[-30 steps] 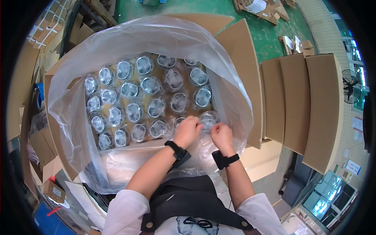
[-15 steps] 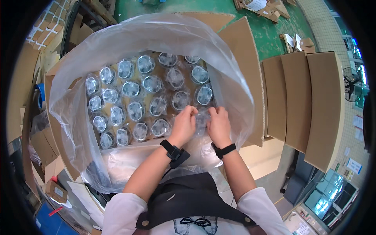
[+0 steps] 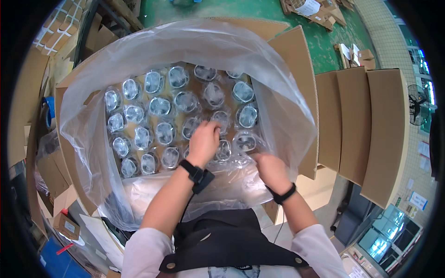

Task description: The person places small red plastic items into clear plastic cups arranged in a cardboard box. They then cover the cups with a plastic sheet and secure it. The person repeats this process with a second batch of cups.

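Rows of round silver metal parts (image 3: 160,106), each in a clear plastic bag, stand in a cardboard box (image 3: 296,60) lined with a clear plastic liner (image 3: 204,34). My left hand (image 3: 204,142) hangs over the near rows with its fingers drawn together. Its fingertips are by one bagged part (image 3: 220,121); whether they grip its bag is hidden. Farther right, my right hand (image 3: 272,171) is closed at the near edge of another bagged part (image 3: 244,141). Clear film gathers at its fingertips, and it seems to pinch that part's bag. Black bands circle both wrists.
Tall cardboard flaps (image 3: 384,134) stand to the right of the box. Crumpled liner film (image 3: 153,190) lies along the near side. Strapped cartons (image 3: 60,25) are stacked at the far left, and a pallet with cardboard (image 3: 315,11) sits on the green floor.
My hands have moved apart: the left went left, the right went right and closer to me. Two bagged parts now show between them. The view has shifted slightly.
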{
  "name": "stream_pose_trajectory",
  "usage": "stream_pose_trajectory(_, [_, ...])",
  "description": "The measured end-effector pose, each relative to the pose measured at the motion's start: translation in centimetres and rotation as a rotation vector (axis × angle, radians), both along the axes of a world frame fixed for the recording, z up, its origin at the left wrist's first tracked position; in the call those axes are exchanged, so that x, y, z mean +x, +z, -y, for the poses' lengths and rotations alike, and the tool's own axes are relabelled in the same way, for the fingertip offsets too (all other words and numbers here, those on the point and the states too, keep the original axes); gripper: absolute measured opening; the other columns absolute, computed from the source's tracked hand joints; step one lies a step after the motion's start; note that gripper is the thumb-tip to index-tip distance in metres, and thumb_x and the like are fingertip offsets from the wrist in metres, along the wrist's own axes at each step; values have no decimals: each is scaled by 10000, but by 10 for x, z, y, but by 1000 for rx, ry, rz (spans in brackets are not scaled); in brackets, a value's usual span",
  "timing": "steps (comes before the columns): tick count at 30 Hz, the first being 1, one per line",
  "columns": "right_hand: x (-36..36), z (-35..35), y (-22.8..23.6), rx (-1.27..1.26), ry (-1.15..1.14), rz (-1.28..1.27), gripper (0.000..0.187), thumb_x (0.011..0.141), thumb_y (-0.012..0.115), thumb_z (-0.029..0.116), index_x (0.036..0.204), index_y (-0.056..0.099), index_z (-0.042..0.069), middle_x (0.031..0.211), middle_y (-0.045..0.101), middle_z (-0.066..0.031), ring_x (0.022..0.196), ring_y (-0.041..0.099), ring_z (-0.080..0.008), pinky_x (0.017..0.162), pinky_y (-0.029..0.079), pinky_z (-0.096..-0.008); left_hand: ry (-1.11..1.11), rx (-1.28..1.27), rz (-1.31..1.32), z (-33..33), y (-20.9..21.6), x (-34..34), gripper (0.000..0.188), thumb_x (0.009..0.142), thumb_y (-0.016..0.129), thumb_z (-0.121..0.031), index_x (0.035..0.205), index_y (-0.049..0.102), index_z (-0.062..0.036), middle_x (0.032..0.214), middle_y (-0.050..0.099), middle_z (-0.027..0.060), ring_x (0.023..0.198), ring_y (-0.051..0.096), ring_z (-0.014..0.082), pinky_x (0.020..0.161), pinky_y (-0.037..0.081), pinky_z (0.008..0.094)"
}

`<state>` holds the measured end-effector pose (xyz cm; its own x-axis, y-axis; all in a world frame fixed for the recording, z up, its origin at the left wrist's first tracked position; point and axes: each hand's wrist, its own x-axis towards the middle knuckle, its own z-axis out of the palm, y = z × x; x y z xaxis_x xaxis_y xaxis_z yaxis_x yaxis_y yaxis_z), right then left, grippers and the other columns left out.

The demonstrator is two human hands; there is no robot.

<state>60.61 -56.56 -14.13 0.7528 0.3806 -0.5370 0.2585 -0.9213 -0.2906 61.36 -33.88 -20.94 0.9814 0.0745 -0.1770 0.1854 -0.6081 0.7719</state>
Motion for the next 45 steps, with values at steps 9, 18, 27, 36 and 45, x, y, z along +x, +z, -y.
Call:
stream_pose_trajectory(9, [114,-74,-3,-145,5,69,175,856,544,84,857,706,19,923,694,-209,902,674,-383,799,536,-467,-273,463,23,-8,-39,24,113,826,557,-100,904,626,-55,952,579,142,793,656,316,654,529,431])
stream_pose_trajectory(18, [112,-61,-67,-208,-133,183,140,795,590,106,824,718,56,888,697,-207,847,683,-385,749,552,-477,-231,283,215,-27,-9,7,60,747,606,-40,800,583,-58,831,576,125,742,636,310,619,511,420])
stream_pose_trajectory(27, [92,-44,-17,109,-241,365,79,756,649,123,757,695,59,812,674,-180,767,662,-387,698,539,-469,34,-115,124,-14,35,12,68,847,632,-64,910,611,-51,886,577,124,799,605,322,697,491,395])
stream_pose_trajectory(36, [83,-33,-2,250,-162,464,91,818,649,124,855,645,40,886,650,-218,824,636,-418,725,510,-484,218,35,204,-15,31,15,139,865,588,-84,996,607,-41,960,571,140,907,563,330,793,462,402])
stream_pose_trajectory(45, [87,-41,7,326,-402,255,275,857,610,44,1117,523,32,882,648,-229,869,631,-432,727,495,-501,-261,254,165,-13,5,13,64,808,669,-157,789,637,-104,869,608,53,911,564,250,796,405,433])
